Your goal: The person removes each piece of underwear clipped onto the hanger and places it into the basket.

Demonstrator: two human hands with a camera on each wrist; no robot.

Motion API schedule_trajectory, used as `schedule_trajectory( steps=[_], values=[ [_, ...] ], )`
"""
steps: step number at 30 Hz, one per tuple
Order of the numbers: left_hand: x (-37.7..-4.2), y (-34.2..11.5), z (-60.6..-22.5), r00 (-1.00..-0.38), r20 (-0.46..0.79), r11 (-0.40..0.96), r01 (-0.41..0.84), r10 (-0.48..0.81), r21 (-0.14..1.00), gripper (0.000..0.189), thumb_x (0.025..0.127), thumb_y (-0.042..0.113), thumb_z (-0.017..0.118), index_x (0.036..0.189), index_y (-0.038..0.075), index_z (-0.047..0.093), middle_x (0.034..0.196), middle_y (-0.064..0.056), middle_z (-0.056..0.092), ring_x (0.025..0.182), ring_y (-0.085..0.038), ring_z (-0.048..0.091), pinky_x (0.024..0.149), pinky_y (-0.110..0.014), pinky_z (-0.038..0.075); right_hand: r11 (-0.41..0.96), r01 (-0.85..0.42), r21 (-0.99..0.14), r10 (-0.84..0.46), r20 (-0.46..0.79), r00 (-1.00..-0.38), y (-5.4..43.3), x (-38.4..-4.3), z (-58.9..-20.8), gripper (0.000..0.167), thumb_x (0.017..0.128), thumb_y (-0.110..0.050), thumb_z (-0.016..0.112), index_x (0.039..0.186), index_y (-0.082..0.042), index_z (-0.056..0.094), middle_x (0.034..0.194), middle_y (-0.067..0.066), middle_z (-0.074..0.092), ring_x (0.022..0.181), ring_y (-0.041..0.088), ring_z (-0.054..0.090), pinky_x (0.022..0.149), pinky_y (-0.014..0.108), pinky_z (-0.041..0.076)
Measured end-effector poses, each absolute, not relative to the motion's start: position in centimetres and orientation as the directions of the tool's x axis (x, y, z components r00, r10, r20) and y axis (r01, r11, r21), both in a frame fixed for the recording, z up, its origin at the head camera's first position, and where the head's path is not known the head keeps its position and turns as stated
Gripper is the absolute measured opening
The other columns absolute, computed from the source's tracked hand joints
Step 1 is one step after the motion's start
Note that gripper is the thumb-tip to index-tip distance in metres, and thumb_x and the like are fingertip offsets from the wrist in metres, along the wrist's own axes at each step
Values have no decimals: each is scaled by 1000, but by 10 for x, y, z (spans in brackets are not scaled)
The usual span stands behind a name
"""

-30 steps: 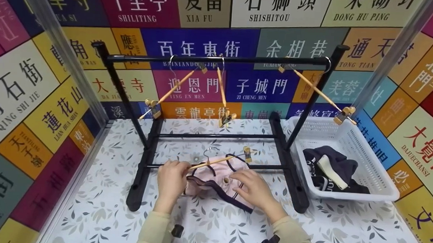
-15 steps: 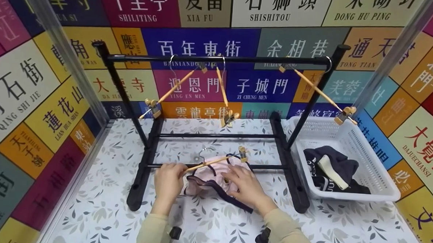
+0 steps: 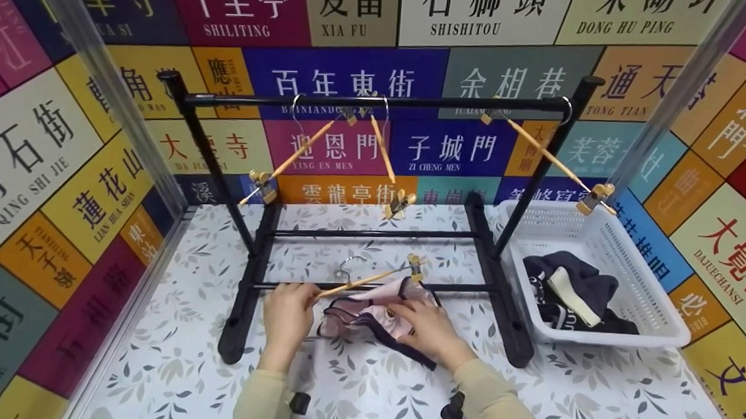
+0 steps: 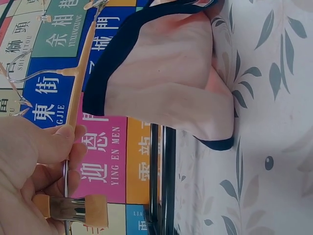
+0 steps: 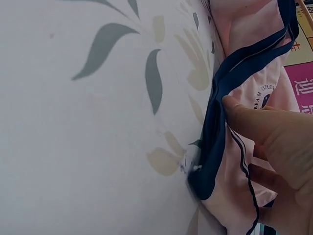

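Note:
My left hand (image 3: 289,316) grips the left end of a clip hanger (image 3: 357,286), a thin wooden bar with a metal hook. In the left wrist view, thumb and fingers close round the bar beside a wood-and-metal clip (image 4: 73,209). The other clip (image 3: 415,268) is at the bar's right end. Just below the bar, a small pink garment (image 4: 161,63) with navy trim lies bunched. My right hand (image 3: 431,328) pinches it, thumb on a wide navy band (image 5: 215,142) and the other fingers behind the cloth, partly hidden. A small round printed emblem (image 5: 265,100) shows near the thumb.
A black rack (image 3: 378,101) stands behind and around the hands, its lower bar (image 3: 464,288) close behind the hanger. Three clip hangers hang from it, one of them (image 3: 542,147) over a white basket (image 3: 619,338). Dark clothes (image 3: 590,283) lie in the basket.
The hanger and my left hand have shifted slightly left. My right hand has moved a little left, and the pink garment has bunched up, one edge rising near the right clip.

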State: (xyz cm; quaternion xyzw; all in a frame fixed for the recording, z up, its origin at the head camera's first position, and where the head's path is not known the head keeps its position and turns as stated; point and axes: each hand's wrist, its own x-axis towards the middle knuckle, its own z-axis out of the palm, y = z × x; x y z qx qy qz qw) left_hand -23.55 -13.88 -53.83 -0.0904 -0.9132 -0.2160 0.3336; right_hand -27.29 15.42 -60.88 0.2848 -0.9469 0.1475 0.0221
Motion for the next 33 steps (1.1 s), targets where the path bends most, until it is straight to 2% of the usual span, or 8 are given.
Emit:
schedule_trajectory(
  steps=[9, 13, 18, 21, 27, 33],
  values=[
    [-234, -140, -541, -770, 638, 892, 301, 18, 338, 10, 77, 12, 82, 84, 15, 74, 77, -5, 69, 71, -32, 60, 62, -48, 41, 806, -547, -226, -516, 184, -836, 156, -270, -613, 60, 78, -37, 80, 133, -21, 62, 123, 11, 60, 115, 36, 53, 83, 57, 46],
    [-233, -141, -542, -765, 643, 889, 308, 21, 337, 12, 76, 11, 82, 84, 15, 74, 76, -5, 69, 71, -32, 60, 63, -48, 40, 791, -572, -218, -518, 258, -815, 156, -268, -616, 49, 78, -28, 82, 124, -22, 67, 113, 8, 63, 103, 32, 57, 77, 52, 48],
    [-233, -142, -544, -760, 650, 889, 315, 27, 331, 14, 75, 8, 82, 85, 14, 75, 77, -5, 69, 71, -32, 60, 63, -47, 41, 754, -614, -234, -522, 354, -776, 157, -266, -619, 30, 77, -11, 80, 104, -19, 72, 99, 3, 67, 90, 27, 60, 75, 45, 50],
    [-234, -144, -544, -753, 657, 890, 320, 31, 324, 15, 74, 8, 83, 84, 14, 74, 76, -5, 69, 71, -32, 61, 62, -47, 42, 735, -618, -280, -508, 376, -775, 159, -264, -619, 24, 75, -4, 78, 94, -17, 71, 91, 1, 67, 83, 26, 62, 76, 43, 50],
    [-234, -147, -545, -742, 669, 892, 326, 36, 313, 16, 72, 7, 83, 83, 15, 75, 75, -4, 68, 69, -32, 61, 58, -49, 42, 695, -591, -410, -465, 372, -804, 162, -263, -612, 18, 77, -4, 78, 88, -14, 68, 87, 0, 66, 80, 23, 63, 78, 42, 50],
    [-230, -152, -541, -787, 617, 900, 290, 30, 326, 16, 75, 6, 80, 87, 15, 76, 78, -5, 69, 72, -33, 60, 62, -49, 42, 656, -519, -549, -375, 360, -855, 166, -262, -596, 14, 81, -6, 76, 86, -15, 68, 88, -2, 66, 82, 18, 63, 78, 38, 52]
  ],
)
